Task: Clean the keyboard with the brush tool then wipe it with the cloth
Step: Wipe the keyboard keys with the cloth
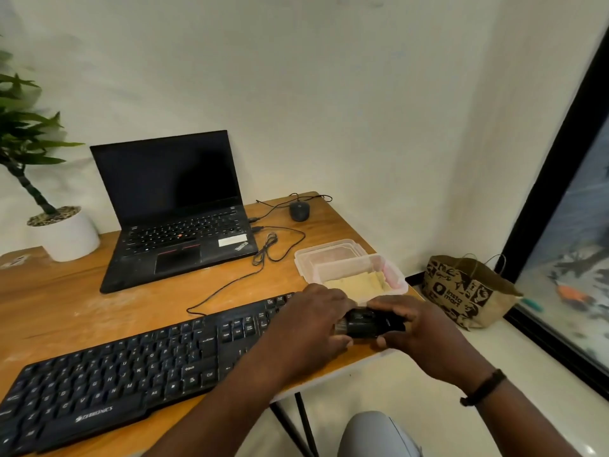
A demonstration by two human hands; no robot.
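Observation:
A black Zebronics keyboard (125, 367) lies slanted across the front of the wooden desk (66, 298). Over its right end, both hands hold a small black brush tool (365, 323). My left hand (313, 321) grips the tool's left end, where pale bristles show. My right hand (415, 328) wraps its right end. A yellowish cloth (359, 285) lies inside a clear plastic box (392, 275) just behind the hands.
An open black laptop (178, 209) stands at the back, with a wired mouse (299, 211) and loose cables (267, 252) to its right. A potted plant (62, 232) is at the left. A paper bag (461, 291) sits on the floor by a window.

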